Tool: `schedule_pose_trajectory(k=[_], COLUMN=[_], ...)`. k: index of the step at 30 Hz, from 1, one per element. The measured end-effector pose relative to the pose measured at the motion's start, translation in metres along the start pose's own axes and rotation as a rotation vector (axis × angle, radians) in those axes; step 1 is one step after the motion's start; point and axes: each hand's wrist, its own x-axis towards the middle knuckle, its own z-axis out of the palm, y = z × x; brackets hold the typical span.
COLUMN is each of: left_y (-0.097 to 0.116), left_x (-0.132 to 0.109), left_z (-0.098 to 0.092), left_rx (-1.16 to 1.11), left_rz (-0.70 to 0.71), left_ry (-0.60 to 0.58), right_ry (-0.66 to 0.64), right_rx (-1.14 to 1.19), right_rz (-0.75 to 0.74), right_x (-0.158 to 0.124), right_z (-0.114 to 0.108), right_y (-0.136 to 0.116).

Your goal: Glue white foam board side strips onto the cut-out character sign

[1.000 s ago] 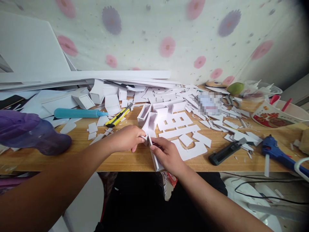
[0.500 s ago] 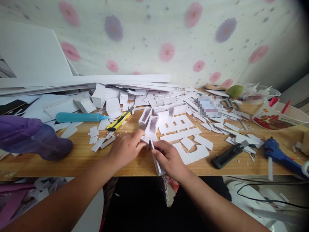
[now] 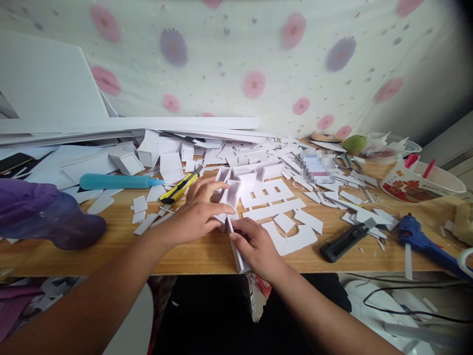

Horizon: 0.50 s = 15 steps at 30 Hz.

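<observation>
A white foam-board model (image 3: 232, 193) with upright walls stands near the front edge of the wooden table (image 3: 192, 257). My left hand (image 3: 202, 207) is over its left side, fingers spread, and hides part of it. My right hand (image 3: 254, 244) is closed on a long narrow part of the model, the foam-board strip (image 3: 236, 252), which runs toward the table edge. To the right lies a flat foam-board sheet with cut-out windows (image 3: 266, 192). A yellow utility knife (image 3: 181, 186) rests behind my left hand.
A blue glue gun (image 3: 424, 241) and a black cutter (image 3: 345, 241) lie at the right, before a paper bowl (image 3: 417, 180). On the left are a turquoise tube (image 3: 114, 181) and a purple object (image 3: 48, 212). White scraps (image 3: 284, 222) and stacked boards (image 3: 148, 123) cover much of the table.
My left hand has loosened its pinch on the model, and its fingers have spread and lifted over it. My right hand keeps its hold on the strip. The view has shifted slightly.
</observation>
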Motion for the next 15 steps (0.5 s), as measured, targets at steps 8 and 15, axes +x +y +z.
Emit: schedule_pose_trajectory(k=[8,15], left_y=[0.006,0.004], left_x=[0.037,0.042], left_z=[-0.024,-0.025], left_rx=[0.025,0.001], left_rz=[0.114,0.072], left_ry=[-0.369,-0.426], right_ry=[0.016,0.025], right_rx=[0.001,-0.007], right_rz=[0.013,0.006], right_x=[0.001,0.0], right_z=[0.001,0.001], right_y=[0.0,0.0])
